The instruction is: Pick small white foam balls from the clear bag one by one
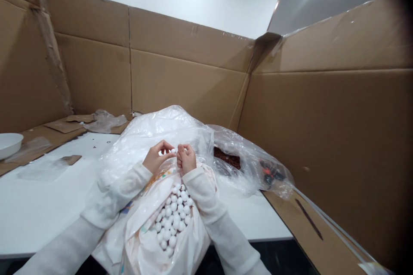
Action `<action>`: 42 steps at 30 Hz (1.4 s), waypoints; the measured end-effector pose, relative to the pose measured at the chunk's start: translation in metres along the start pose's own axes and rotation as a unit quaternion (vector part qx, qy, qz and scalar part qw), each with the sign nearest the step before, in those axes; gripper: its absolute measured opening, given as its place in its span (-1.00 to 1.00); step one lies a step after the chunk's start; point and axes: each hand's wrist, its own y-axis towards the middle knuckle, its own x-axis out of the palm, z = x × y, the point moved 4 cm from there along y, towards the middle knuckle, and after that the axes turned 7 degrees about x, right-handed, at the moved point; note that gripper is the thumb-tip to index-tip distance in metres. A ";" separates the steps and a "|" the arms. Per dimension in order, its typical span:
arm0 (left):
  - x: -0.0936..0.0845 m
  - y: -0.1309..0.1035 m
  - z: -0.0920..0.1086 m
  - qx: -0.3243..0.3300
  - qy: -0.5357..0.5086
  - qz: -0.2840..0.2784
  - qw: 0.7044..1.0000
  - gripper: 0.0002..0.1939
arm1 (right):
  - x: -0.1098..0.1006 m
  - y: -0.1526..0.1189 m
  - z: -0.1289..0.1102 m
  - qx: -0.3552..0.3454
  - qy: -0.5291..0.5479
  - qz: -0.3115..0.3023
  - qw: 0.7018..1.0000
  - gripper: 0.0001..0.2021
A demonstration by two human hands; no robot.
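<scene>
Just above an open plastic bag (137, 219), my left hand (158, 156) pinches a small white ball (173, 151) at its fingertips. Close beside it, on the right, my right hand (186, 159) has its thumb and fingers pressed together; whatever they hold, if anything, is too small to make out. Many more white balls (174, 212) fill the bag's mouth below my wrists. Behind both hands spreads a large clear plastic bag (161, 122), bulging and shiny.
Cardboard walls (187, 77) enclose the white table (58, 215). A white bowl (9, 145) stands at the far left, near loose plastic wrap (105, 121). Right of my hands, clear plastic covers a dark brown piece (227, 158) and a black-and-red item (269, 173). A dark strip (309, 219) lies on cardboard.
</scene>
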 end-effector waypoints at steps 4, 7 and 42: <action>0.004 -0.002 -0.002 -0.017 -0.037 -0.003 0.999 -0.77 | -0.001 -0.001 -0.001 -0.017 -0.020 0.019 0.999 -0.59; 0.006 -0.003 -0.002 -0.017 -0.026 -0.014 0.999 -0.79 | -0.005 0.002 0.000 -0.066 -0.045 0.036 0.996 -0.65; 0.009 -0.008 -0.005 -0.008 0.024 0.014 1.000 -0.83 | -0.003 0.001 0.005 -0.060 -0.031 -0.005 0.998 -0.56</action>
